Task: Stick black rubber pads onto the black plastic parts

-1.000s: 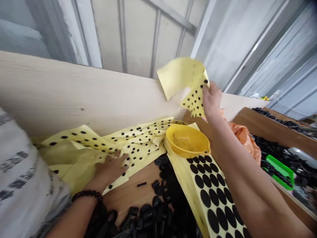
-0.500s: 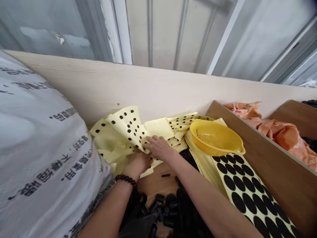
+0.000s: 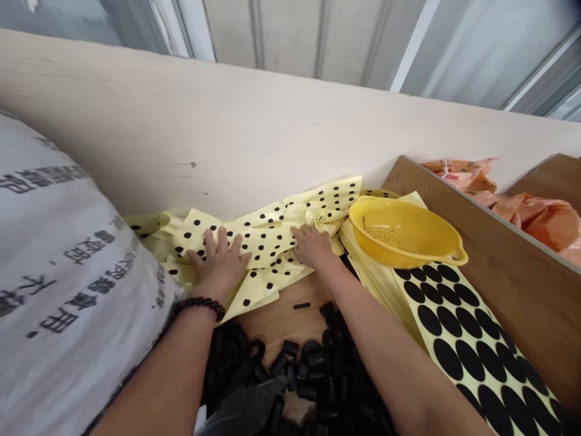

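Crumpled yellow sheets with black dots [image 3: 263, 245] lie along the foot of the pale wall. My left hand [image 3: 220, 263], with a dark bead bracelet at the wrist, rests on their left part, fingers spread. On their right part lies my right hand [image 3: 313, 245], fingers apart and bent a little against the paper. Neither hand visibly grips a sheet. Many small black cylindrical pieces [image 3: 313, 363] are heaped on the wooden surface [image 3: 281, 321] nearer to me, and one short black strip [image 3: 302, 306] lies apart from them.
A yellow strainer bowl [image 3: 403, 233] stands right of my hands, beside sheets with large black ovals [image 3: 467, 327]. A wooden divider [image 3: 499, 260] separates them from orange bags [image 3: 540, 218]. A big white printed sack [image 3: 82, 272] bulges at the left.
My hands have moved apart, the left one leftwards and the right one slightly right. The raised sheets now lie lower and flatter, stretched along the wall. The view has shifted.
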